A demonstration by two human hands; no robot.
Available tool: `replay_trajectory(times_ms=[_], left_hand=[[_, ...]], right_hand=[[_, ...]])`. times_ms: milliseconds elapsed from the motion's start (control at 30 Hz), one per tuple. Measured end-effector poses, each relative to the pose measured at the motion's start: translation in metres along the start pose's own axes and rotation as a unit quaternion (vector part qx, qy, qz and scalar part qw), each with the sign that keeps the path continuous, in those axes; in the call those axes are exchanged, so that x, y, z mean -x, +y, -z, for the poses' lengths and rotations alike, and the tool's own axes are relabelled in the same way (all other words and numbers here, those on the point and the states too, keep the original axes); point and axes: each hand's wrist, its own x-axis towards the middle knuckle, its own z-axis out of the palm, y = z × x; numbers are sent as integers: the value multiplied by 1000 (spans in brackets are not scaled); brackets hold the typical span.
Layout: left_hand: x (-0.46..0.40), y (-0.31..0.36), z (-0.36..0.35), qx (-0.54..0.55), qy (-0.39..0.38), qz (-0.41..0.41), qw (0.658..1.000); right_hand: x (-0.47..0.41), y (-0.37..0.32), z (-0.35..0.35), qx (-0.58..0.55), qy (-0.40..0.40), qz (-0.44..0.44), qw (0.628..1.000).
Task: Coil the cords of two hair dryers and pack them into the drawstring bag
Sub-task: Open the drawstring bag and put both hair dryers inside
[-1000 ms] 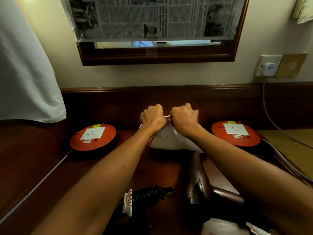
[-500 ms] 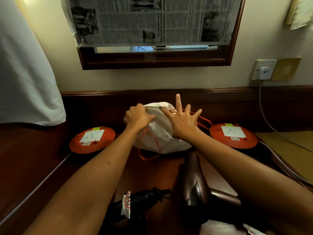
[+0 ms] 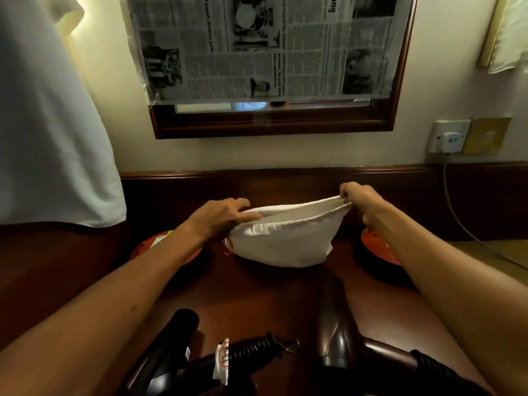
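Head view: A person's left hand [image 3: 221, 220] and right hand [image 3: 361, 200] each pinch one end of the rim of a white drawstring bag [image 3: 281, 242], stretching its mouth open above a dark wooden desk [image 3: 257, 292]. Below the held bag, nearer the camera, two hair dryers lie on the desk: a black hair dryer [image 3: 171, 344] under the left forearm, its coiled cord [image 3: 254, 348] beside it, and a brown hair dryer [image 3: 337, 335] under the right. Orange discs [image 3: 377, 250] sit outside each wrist.
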Motion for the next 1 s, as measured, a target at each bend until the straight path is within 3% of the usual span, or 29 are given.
replay_trajectory(times_ms=[33,100,167,200,267,333,367,433,500,533,600,667,700,767,833,933,1000], left_hand=[[3,2,2,-9,-9,-25,1000],[6,10,4,-42,-59,-40,997],[3,15,6,-61,-66,42,995],[0,15,8,-25,-34,116,992],[-6,11,12,110,44,244,962],[-8,7,19,194,30,279,940],[-6,5,20,189,-9,270,944],[1,5,16,123,-102,266,951],[8,9,8,38,-122,265,956],[12,13,5,-8,-108,233,966],[20,21,-2,-89,-73,84,990],[31,22,-13,-138,-101,-58,984],[38,21,-17,-152,-124,-68,978],[49,18,-22,-128,-135,50,981],[55,15,-20,-17,-141,204,969],[57,17,-13,81,-182,245,949],[56,28,-11,90,-146,216,961]], right_hand=[[-2,-1,0,-31,4,-3,999],[-3,-1,2,7,88,50,995],[3,3,0,144,169,139,965],[8,5,-3,240,169,185,938],[15,15,-13,461,105,259,842],[15,29,-21,592,43,262,761],[14,34,-21,610,19,237,756],[15,38,-14,598,-21,184,780],[20,39,-15,581,-45,173,794],[25,39,-17,564,-60,175,804],[32,39,-24,512,-96,178,835],[37,39,-31,492,-113,189,843],[39,40,-35,493,-112,198,840],[44,42,-43,509,-99,227,825],[53,46,-52,525,-87,265,804],[67,54,-61,537,-72,316,779],[74,59,-68,522,-75,347,776]])
